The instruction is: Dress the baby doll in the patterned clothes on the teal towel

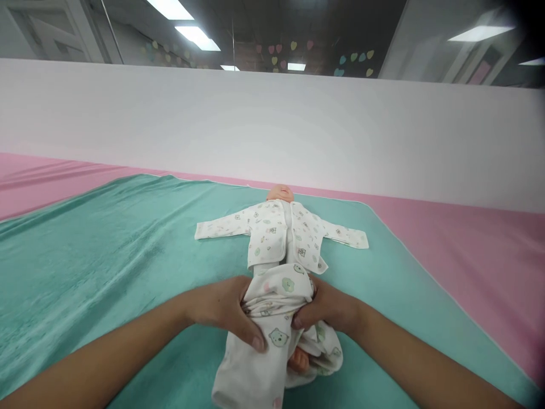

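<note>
A baby doll (280, 193) lies on its back on a teal blanket (140, 267), head away from me. It wears a white printed jacket (269, 230), unfastened down the front, with both sleeves spread sideways. White printed baby trousers (276, 324) are bunched around the doll's lower body. My left hand (227, 309) grips the trousers from the left, thumb on top. From the right, my right hand (321, 304) is closed on the bunched cloth. A doll's foot (299, 360) shows at the right trouser leg; the other foot is hidden by fabric.
Pink cloth (477, 267) shows beyond the blanket on both sides. Behind the doll's head rises a low white wall (255, 125). Above it, a dark reflective panel (319, 34) shows ceiling lights and heart-shaped stickers.
</note>
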`<state>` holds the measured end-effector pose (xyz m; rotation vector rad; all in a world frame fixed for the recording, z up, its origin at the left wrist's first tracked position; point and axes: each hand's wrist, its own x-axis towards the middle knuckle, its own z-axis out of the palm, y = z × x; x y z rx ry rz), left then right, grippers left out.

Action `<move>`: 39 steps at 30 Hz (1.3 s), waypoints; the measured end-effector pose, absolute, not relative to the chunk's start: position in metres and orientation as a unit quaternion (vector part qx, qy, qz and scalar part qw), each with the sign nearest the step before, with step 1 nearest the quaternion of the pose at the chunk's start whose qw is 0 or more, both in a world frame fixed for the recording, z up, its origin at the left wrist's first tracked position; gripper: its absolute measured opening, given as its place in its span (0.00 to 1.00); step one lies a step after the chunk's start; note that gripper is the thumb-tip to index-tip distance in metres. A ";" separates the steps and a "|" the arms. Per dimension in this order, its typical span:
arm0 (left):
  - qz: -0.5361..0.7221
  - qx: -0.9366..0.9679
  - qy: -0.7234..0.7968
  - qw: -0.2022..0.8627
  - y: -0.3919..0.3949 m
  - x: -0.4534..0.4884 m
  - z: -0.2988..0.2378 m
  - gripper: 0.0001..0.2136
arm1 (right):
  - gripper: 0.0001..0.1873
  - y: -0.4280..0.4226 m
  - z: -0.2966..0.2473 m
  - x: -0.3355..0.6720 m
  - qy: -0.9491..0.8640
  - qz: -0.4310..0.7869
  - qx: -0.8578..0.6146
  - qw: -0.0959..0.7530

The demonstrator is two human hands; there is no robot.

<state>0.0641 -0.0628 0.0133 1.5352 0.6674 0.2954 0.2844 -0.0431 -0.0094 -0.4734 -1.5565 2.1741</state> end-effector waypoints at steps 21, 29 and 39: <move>0.246 0.554 0.275 0.746 -0.059 0.068 -0.005 0.13 | 0.30 -0.048 0.005 0.275 -0.561 0.789 -0.183 0.175; 0.242 0.568 0.226 0.753 -0.060 0.069 -0.001 0.19 | 0.29 -0.056 0.024 0.270 -0.632 0.725 -0.248 0.120; 0.324 0.590 0.297 0.677 -0.067 0.082 -0.005 0.19 | 0.19 -0.058 0.007 0.276 -0.620 0.716 -0.264 0.184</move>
